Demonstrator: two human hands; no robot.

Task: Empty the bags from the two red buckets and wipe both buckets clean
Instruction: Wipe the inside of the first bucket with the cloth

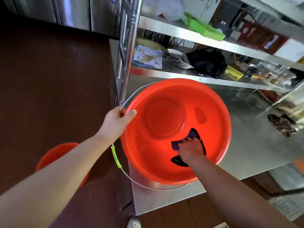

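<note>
1. Red bucket (pixel 164 122), on the steel table (pixel 256 129) at its near left corner, tilted so its mouth faces the camera. No bag inside. Thin moulded plastic; judged light, stiff at the rim, springy in the wall, and slick where wet.
2. Wire handle (pixel 131 180) with green grip (pixel 116 156), hanging loose below the rim. Judged a poor hold for wiping, since the bucket would swing from it.
3. Left hand (pixel 117 122): grips the rim, thumb over the lip. Judged the best hold, as the rolled edge resists flexing.
4. Right hand (pixel 190 149): inside the bucket, fingers pressing a dark cloth (pixel 179 143) against the near wall. Cloth soft and limp.
5. Second red bucket (pixel 54 155), on the brown floor (pixel 49 76) under the left forearm; its inside is hidden.
6. Steel shelves (pixel 205 41) behind, cluttered.
</note>
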